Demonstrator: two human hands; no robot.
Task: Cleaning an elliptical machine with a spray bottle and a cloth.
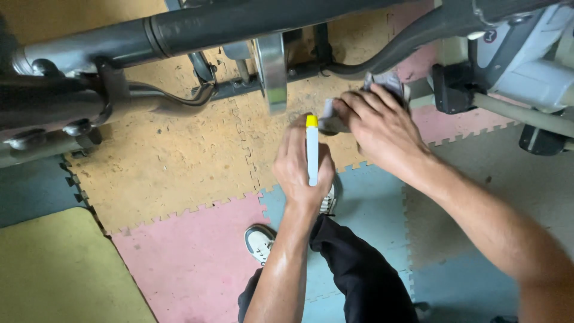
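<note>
The dark frame (239, 24) loomed nearest, spanning the top, with the foam mats (179, 167) wide beneath it. Down the sizes we went: right hand (382, 128) pressed flat, fingers bunched on a grey cloth (385, 81) against the frame's bar; left hand (302, 170) clenched round a white bottle (312, 152), yellow cap up, just beside the right hand.

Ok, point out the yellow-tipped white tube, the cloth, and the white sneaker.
white tube (312, 157), head view, middle of its white body.
cloth (387, 80), head view, bunched part above the fingers.
white sneaker (259, 242), head view, its toe.
</note>
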